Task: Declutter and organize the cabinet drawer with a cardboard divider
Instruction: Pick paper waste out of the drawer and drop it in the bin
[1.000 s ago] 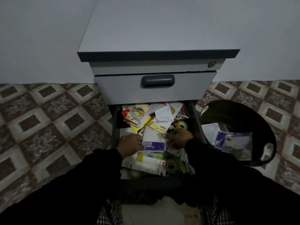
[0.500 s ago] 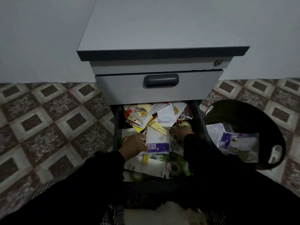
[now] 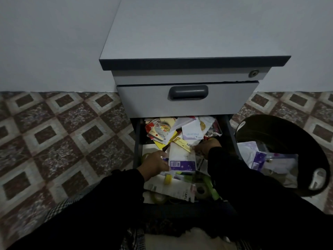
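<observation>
Drawer (image 3: 138, 141) open below me, clutter inside. White-purple packet (image 3: 182, 157) lies between hands, long axis running away from me. Left hand (image 3: 155, 164) grips its left edge, nearer. Right hand (image 3: 207, 147) at far right corner; grip unclear. I see no divider.

Patterned tile floor (image 3: 59, 141), brown and cream diamonds. Pale wall (image 3: 54, 42) behind. Dark round bin (image 3: 288, 141) at right on the floor, holding purple-and-white packets (image 3: 259, 157).
</observation>
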The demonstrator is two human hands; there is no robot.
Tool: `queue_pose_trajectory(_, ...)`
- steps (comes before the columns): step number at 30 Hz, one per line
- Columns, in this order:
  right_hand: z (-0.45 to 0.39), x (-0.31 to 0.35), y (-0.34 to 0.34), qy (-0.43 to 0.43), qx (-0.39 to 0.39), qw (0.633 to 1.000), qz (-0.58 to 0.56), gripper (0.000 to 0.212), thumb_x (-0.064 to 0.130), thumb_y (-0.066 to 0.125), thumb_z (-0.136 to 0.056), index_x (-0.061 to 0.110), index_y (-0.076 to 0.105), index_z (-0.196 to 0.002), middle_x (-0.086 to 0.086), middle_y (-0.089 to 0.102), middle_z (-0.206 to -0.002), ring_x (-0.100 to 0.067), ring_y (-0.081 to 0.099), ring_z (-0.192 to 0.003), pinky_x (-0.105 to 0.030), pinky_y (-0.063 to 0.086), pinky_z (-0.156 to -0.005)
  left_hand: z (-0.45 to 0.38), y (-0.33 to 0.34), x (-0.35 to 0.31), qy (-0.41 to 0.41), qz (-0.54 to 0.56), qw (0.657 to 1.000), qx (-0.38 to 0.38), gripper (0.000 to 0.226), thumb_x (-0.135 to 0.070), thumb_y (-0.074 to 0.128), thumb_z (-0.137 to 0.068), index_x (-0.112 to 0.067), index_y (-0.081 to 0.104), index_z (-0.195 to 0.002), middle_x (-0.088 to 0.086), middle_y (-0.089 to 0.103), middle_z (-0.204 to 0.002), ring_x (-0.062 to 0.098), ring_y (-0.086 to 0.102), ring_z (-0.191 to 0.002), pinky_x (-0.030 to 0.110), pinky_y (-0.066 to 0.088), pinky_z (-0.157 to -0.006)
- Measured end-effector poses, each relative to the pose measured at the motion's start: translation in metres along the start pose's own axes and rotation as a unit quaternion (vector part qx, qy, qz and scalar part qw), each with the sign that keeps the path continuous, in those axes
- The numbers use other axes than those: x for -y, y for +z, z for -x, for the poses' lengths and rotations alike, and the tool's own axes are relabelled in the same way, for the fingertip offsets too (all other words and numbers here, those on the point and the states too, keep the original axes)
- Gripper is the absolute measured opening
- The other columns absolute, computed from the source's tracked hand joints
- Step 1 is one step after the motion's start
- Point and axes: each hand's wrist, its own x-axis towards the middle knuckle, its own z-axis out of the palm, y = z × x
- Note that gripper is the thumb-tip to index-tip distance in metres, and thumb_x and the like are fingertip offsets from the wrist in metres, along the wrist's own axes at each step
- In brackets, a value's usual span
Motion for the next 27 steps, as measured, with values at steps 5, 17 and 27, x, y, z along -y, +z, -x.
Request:
queue_pose_trajectory(5,0.009,-0.004,-0.014,0.013,0.035,0.999,-0.017,0.029,0.007,0.071,-0.080,0.008,0.049,-0.061,-0.006,0.049,-0.060,-0.013,0.045,-0.043,-0.014,0.039,-0.036,-0.014,-0.003,0.006,0.001,-0.075,0.997,-0.025,0.050,0.001,0.065,-0.078,-0.005,0.052,-0.126,0.020,0.060,-0.121,0.028,0.061,-0.102,0.035,0.051,-0.089)
queue_pose_trajectory(17,0.043,-0.025,-0.052,0.081,0.232,0.956,0.162,0.012,0.010,0.072,-0.079,0.006,0.062,-0.081,-0.007,0.060,-0.070,-0.018,0.051,-0.057,-0.020,0.043,-0.050,-0.005,0.001,0.005,-0.011,-0.048,0.999,-0.015,0.048,-0.008,0.073,-0.073,-0.001,0.057,-0.118,0.020,0.063,-0.103,0.026,0.058,-0.080,0.026,0.045,-0.054)
queue_pose_trajectory(27,0.048,-0.026,-0.043,0.075,0.110,0.990,0.048,0.036,0.028,0.076,-0.076,0.004,0.056,-0.095,-0.010,0.061,-0.080,-0.017,0.054,-0.058,-0.022,0.044,-0.045,-0.012,0.011,-0.003,-0.022,0.073,0.997,0.006,0.013,-0.009,0.062,-0.089,-0.015,0.052,-0.083,0.003,0.055,-0.073,0.009,0.056,-0.052,0.017,0.045,-0.047)
